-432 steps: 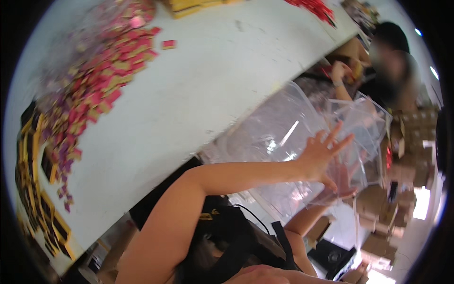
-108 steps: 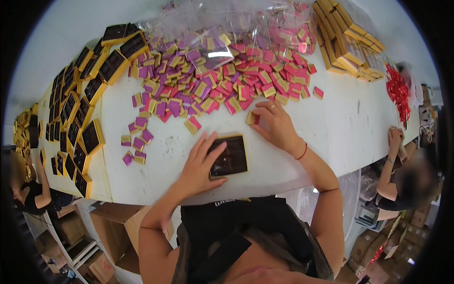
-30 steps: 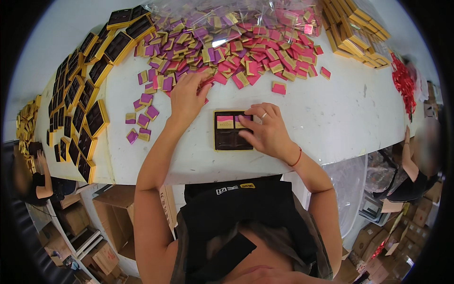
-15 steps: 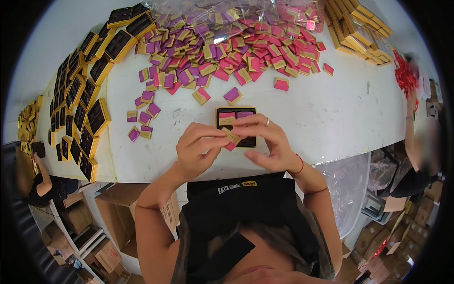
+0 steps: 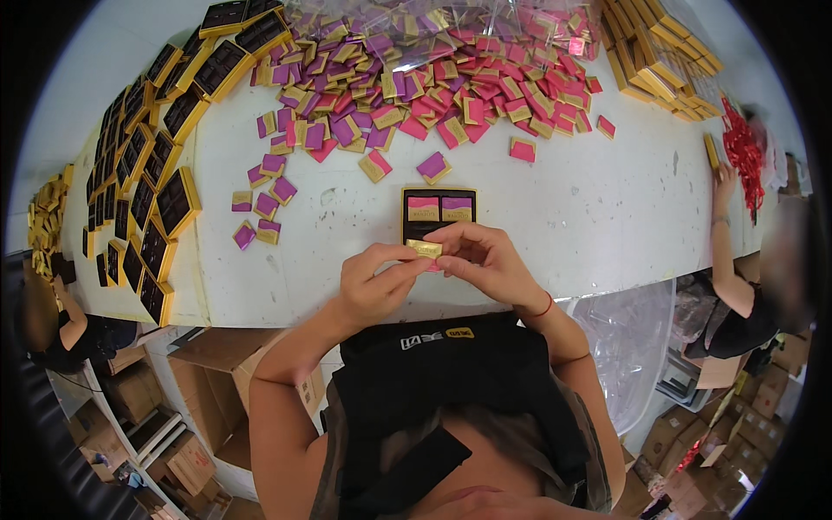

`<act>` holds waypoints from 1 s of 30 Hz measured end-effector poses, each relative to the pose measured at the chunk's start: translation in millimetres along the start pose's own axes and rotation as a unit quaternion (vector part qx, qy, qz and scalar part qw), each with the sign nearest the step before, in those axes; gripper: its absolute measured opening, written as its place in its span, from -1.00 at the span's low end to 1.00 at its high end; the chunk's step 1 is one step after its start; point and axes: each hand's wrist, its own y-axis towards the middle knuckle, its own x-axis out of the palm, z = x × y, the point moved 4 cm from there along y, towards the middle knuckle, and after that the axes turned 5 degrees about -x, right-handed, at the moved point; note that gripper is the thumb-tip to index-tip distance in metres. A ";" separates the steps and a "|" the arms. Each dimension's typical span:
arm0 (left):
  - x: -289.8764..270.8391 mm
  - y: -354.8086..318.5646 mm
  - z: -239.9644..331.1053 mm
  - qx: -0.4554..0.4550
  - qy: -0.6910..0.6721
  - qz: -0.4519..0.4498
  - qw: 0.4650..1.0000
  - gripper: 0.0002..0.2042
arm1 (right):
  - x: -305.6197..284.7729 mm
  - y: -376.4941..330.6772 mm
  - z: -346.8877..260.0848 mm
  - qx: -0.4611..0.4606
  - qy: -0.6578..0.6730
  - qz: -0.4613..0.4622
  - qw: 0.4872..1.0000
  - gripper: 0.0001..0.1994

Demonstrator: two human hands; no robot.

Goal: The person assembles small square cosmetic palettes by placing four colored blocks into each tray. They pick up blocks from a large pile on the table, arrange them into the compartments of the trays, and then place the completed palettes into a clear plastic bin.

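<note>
Between my fingertips is a small wrapped chocolate point(image 5: 425, 249), gold with a pink edge. My left hand point(image 5: 379, 279) pinches its left side, while the fingers and thumb of my right hand point(image 5: 487, 265) grip its right side. Just under and beyond my hands lies a dark gift box point(image 5: 475, 230) with a gold rim. Its far compartments hold a pink-and-gold chocolate point(image 5: 424, 209) on the left and a purple-and-gold chocolate point(image 5: 458, 208) on the right. My hands cover much of the box's near half.
A heap of pink and purple chocolates point(image 5: 433, 95) spreads across the far table, partly under clear plastic point(image 5: 433, 43). Dark boxes point(image 5: 178, 204) line the left; gold-edged boxes point(image 5: 650, 52) are stacked far right. Co-workers point(image 5: 65, 321) point(image 5: 745, 295) stand at both sides, near red ribbons point(image 5: 743, 147) on the right.
The held chocolate has been turned from a slant to nearly level, and both hands have closed in around it. At the right, the co-worker's hand has moved to a gold box on the table.
</note>
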 end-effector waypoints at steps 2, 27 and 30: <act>6.6 -2.5 3.0 -0.048 -0.024 -0.017 0.998 -0.70 | -10.4 -3.1 -1.5 -0.027 -0.053 0.016 0.998 -0.75; 19.5 11.1 -28.3 -0.175 0.072 -0.149 0.971 0.03 | -15.7 -24.7 -4.3 -0.280 -0.592 -0.057 0.753 -0.46; 17.2 20.3 -24.4 -0.179 0.067 -0.146 0.971 -0.07 | -16.7 -28.3 -0.3 -0.286 -0.626 -0.039 0.725 -0.47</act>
